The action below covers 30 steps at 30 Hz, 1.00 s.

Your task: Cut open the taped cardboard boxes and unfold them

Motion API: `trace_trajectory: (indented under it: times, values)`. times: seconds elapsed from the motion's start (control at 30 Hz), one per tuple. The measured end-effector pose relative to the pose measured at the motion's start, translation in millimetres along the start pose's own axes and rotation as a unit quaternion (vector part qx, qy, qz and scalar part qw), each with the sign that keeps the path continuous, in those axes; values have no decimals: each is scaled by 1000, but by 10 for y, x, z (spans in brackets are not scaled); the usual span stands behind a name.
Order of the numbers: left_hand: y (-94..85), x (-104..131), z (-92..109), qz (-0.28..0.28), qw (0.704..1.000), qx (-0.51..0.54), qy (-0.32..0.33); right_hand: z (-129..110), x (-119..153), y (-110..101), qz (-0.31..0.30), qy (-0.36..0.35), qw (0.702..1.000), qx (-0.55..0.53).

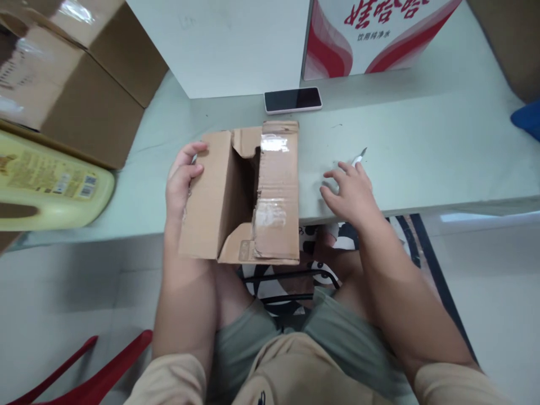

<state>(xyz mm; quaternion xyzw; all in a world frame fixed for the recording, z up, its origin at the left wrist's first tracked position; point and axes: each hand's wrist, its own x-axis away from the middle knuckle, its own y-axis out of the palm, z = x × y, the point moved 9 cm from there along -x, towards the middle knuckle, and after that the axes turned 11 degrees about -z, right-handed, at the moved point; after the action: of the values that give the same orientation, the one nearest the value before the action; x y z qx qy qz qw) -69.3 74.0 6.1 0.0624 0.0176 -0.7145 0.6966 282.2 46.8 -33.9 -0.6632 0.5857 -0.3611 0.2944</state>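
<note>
A brown cardboard box stands at the table's front edge, its top flaps parted and its dark inside partly showing. My left hand is at the box's left side, with fingers on the raised left flap. To the right of the box, my right hand is over the table with its fingers spread. Beside and partly under it lies a white utility knife, its pointed tip directed away from me; whether the fingers touch it is not clear.
Behind the box are a phone, a white panel and a red-and-white carton. Large cardboard boxes and a yellow jug stand at the left. A blue object shows at the right edge.
</note>
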Motion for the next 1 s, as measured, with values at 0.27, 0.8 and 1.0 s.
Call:
trace_trajectory:
  times: [0.27, 0.8, 1.0]
  values:
    - [-18, 8, -279, 110, 986, 82, -94, -200, 4, -97, -22, -54, 985, -163]
    - [344, -68, -562, 22, 976, 182, -116, -18, -39, 21, -41, 4, 925, -377]
    - [403, -8, -438, 29, 989, 76, -127, -142, 37, -250, 32, -86, 913, -397]
